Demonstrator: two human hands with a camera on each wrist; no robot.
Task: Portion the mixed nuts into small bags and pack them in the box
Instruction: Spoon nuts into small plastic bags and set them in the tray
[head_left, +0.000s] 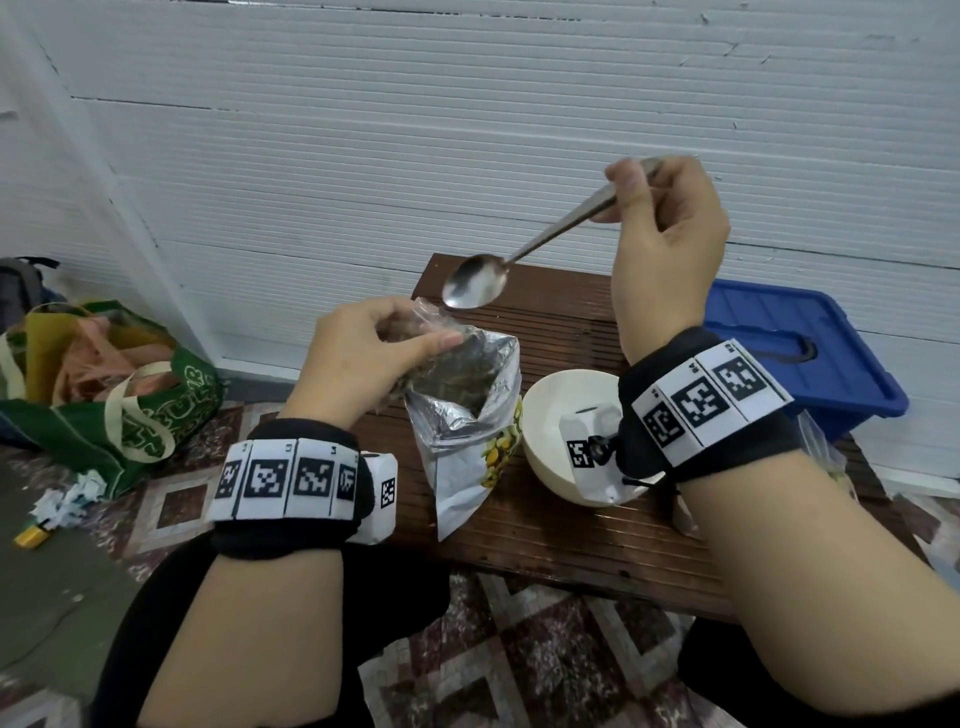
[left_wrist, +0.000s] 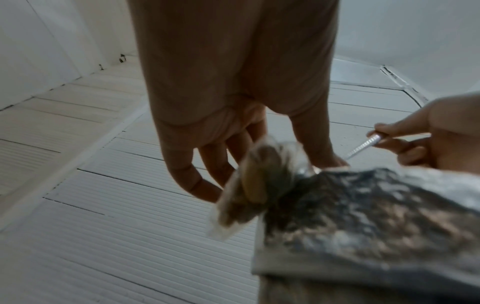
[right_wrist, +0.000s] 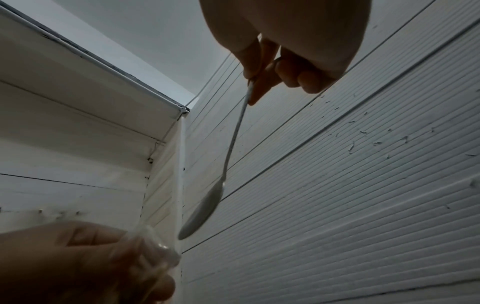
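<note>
One left hand (head_left: 358, 353), lower centre of the head view, pinches one small clear bag (head_left: 415, 332) of nuts over one open foil pouch (head_left: 467, 415). One white bowl (head_left: 550, 415) beside it. One right hand (head_left: 670, 234) grips one empty spoon (head_left: 475, 283). One blue box (head_left: 810, 353), head view only.

Green tote bag (head_left: 156, 410), crumpled paper (head_left: 67, 501) on the floor, left of wooden table (head_left: 571, 540)
</note>
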